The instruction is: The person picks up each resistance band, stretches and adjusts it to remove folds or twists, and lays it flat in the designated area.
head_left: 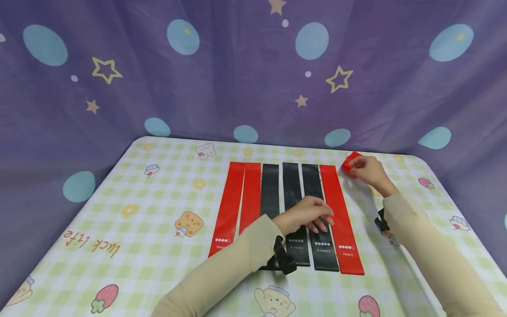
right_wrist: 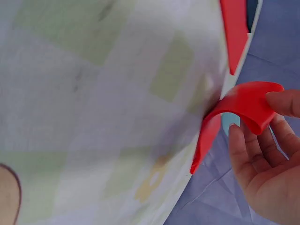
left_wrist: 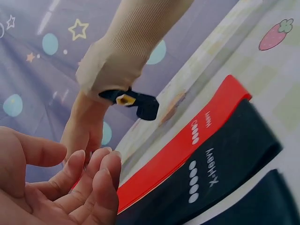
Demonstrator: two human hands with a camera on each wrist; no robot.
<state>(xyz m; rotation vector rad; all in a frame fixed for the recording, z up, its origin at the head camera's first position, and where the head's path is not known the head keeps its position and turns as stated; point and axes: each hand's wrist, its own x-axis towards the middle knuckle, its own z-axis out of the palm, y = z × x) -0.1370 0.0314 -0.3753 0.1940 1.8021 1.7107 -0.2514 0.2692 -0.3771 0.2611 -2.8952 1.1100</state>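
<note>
My right hand (head_left: 369, 170) pinches the end of a red resistance band (right_wrist: 248, 103) between thumb and fingers near the table's far right. That band is bent over, one end low at the tablecloth. Loosely bent, my left hand (head_left: 306, 215) hovers over the dark bands with nothing in its grasp. Below it lie black bands (head_left: 310, 176) printed "X-Heavy", and to their right a flat red band (head_left: 336, 207) printed "Heavy". Two more red bands (head_left: 233, 189) lie at the row's left side, partly covered by the left sleeve. In the left wrist view, the left fingers (left_wrist: 105, 187) are curved and hold nothing.
The bands lie side by side on a green-and-white checked tablecloth (head_left: 150, 229) with cartoon prints. A purple curtain (head_left: 245, 88) with stars and blue ovals hangs behind the table's far edge. Black wrist straps (head_left: 283, 257) sit on both sleeves.
</note>
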